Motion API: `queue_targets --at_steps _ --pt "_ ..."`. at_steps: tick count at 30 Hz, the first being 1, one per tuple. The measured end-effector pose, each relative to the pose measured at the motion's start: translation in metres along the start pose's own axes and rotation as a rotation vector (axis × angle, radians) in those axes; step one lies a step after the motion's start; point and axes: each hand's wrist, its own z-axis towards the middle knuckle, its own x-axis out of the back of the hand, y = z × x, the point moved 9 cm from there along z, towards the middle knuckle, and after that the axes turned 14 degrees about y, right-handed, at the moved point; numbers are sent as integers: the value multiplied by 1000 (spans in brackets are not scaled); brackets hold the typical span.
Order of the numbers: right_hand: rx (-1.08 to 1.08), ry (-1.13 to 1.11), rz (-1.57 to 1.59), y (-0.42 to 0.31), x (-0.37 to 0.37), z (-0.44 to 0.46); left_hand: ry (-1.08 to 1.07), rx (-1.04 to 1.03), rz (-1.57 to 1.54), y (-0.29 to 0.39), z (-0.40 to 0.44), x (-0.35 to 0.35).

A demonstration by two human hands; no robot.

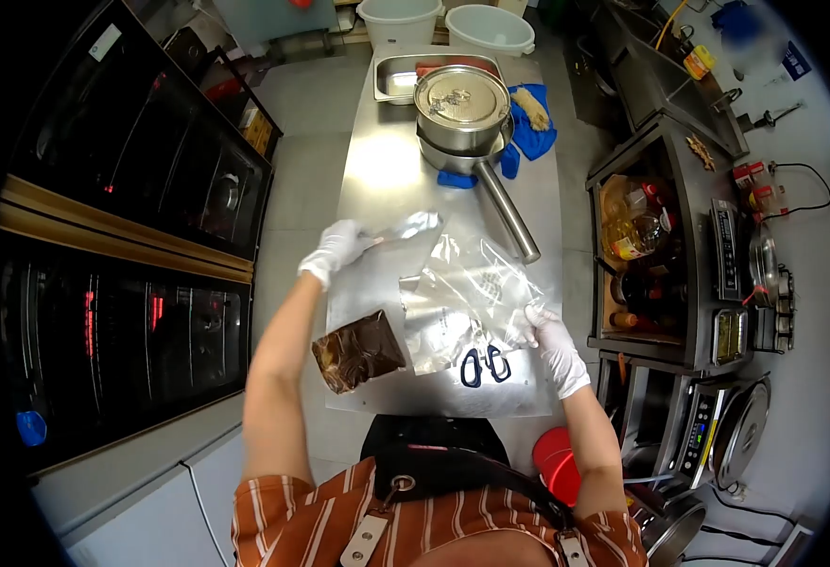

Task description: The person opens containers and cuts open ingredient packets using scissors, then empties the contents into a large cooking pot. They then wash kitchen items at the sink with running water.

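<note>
Striped shirt and dark apron worn nearest camera. Clear bag spread flat on steel table, its right edge pinched by gloved right hand. Silvery strip, blurred, clasped at one end by gloved left hand. Bag judged light, limp, slippery; best taken by edges, firmly. Scissors set at bag's near edge. Brown packet laid beside bag, probably heavier, best supported from beneath.
</note>
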Motion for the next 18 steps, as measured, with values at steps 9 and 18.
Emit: queue_targets --at_steps 9,18 --pt "53 -97 -223 -10 -55 2 -137 -218 47 -30 -2 63" --pt "127 33 -79 -32 -114 40 -214 30 -481 39 20 18"
